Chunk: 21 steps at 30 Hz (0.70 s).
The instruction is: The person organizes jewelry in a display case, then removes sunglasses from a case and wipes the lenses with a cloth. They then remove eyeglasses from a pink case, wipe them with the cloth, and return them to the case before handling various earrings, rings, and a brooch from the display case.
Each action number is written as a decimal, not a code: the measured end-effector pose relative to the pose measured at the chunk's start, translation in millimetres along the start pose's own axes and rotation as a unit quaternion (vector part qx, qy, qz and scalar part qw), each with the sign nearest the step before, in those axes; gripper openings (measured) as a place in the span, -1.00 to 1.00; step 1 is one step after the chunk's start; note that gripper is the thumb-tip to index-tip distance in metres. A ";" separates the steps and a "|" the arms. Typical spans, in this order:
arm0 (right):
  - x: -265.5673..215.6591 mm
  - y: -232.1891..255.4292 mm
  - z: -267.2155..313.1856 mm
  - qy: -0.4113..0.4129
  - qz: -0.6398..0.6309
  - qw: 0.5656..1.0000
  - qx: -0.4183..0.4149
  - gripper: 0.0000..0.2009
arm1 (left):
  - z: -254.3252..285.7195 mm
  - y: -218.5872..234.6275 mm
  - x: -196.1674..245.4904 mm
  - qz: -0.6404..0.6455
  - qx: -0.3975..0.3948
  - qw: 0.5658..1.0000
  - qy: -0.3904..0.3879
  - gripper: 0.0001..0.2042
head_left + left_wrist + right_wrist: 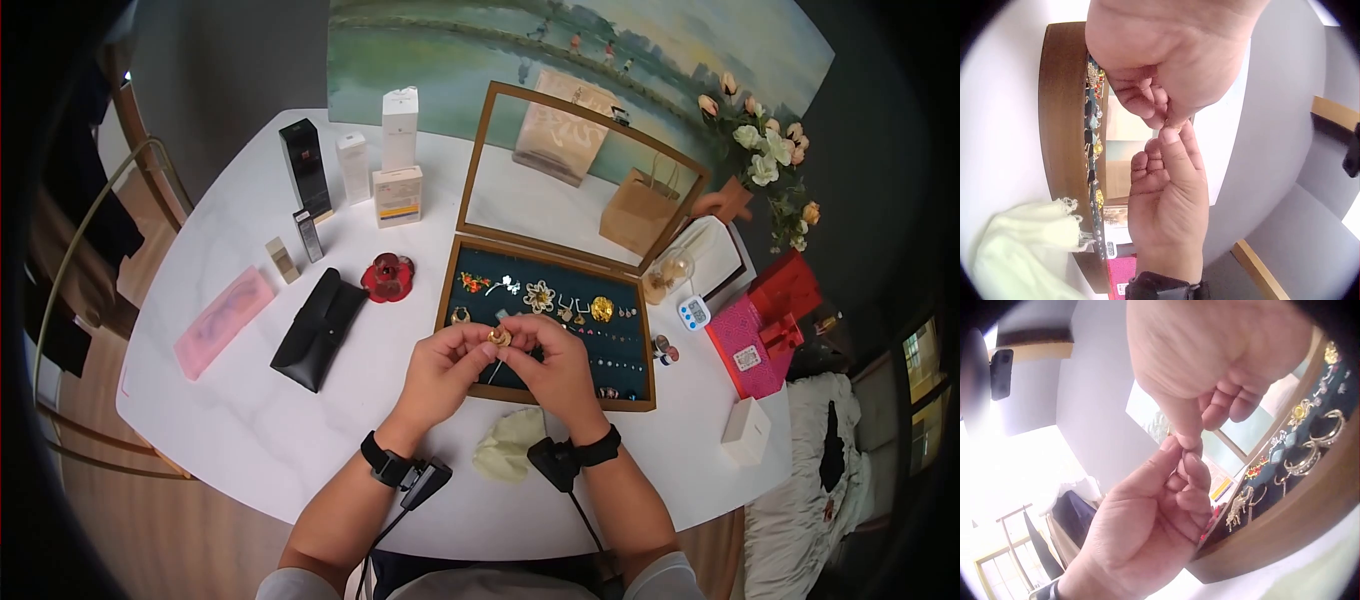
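Observation:
In the head view a small gold piece of jewelry (499, 338) is held between both hands, above the near left part of an open wooden jewelry case (548, 398). My left hand (441, 366) pinches it with thumb and fingertips. My right hand (556, 372) pinches it from the other side, fingertips meeting the left ones. Both wrist views show the thumbs and fingers meeting, with the piece mostly hidden. Earrings and brooches, among them a round gold one (602, 309), lie on the case's dark green lining.
A pale green cloth (508, 445) lies in front of the case. To the left are a black pouch (318, 330), a red flower-shaped item (388, 278), a pink case (225, 321) and several upright boxes. A digital timer (693, 313) and pink bag (745, 345) stand right.

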State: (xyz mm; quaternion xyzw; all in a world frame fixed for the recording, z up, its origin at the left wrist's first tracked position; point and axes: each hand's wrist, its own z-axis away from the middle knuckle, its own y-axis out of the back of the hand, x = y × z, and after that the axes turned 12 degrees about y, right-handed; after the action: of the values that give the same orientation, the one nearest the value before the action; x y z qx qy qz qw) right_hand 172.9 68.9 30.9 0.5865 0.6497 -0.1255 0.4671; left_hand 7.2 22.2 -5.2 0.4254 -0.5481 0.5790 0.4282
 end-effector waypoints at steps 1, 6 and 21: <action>2.6 -1.7 1.1 0.000 -0.002 1.000 0.000 -0.67 | 0.3 0.3 0.1 0.003 -0.003 1.000 -0.006 -0.84; 6.9 -3.6 2.9 -0.028 -0.063 0.998 0.015 -0.69 | 0.1 1.8 0.1 0.004 0.004 1.000 0.013 -0.86; -3.2 -4.5 -0.9 -0.054 -0.035 0.998 -0.002 -0.87 | -0.3 2.4 -1.9 0.032 0.009 0.999 0.028 -0.88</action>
State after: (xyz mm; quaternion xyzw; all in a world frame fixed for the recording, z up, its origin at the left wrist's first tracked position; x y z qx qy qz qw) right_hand 168.1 66.2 32.1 0.5551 0.6436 -0.1721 0.4981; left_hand 5.4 22.3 -7.7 0.3950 -0.5438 0.6088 0.4214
